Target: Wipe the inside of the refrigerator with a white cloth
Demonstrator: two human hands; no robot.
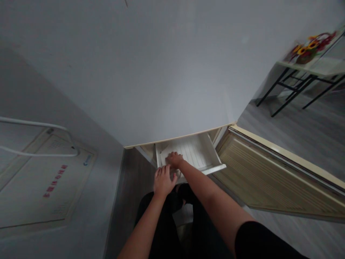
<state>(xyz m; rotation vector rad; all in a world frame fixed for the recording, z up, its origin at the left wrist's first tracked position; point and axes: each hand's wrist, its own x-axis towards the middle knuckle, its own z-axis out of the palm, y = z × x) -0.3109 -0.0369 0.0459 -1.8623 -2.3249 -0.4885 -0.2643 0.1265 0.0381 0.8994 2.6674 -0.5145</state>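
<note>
A white drawer (195, 153) with a ribbed bottom is pulled out below a pale, cream-edged surface. My right hand (174, 159) reaches into its left part, fingers curled downward; whatever they may hold is hidden. My left hand (164, 181) is at the drawer's front left corner, with its fingers stretched out and the thumb apart. Between the two hands there is a small pale patch that I cannot identify.
An open door panel (280, 172) with a cream edge stands to the right of the drawer. On the left wall are a panel with red lettering (55, 181) and a white tubular rail (40, 124). Farther right, a table (326, 66) bears a sunflower arrangement (307, 50).
</note>
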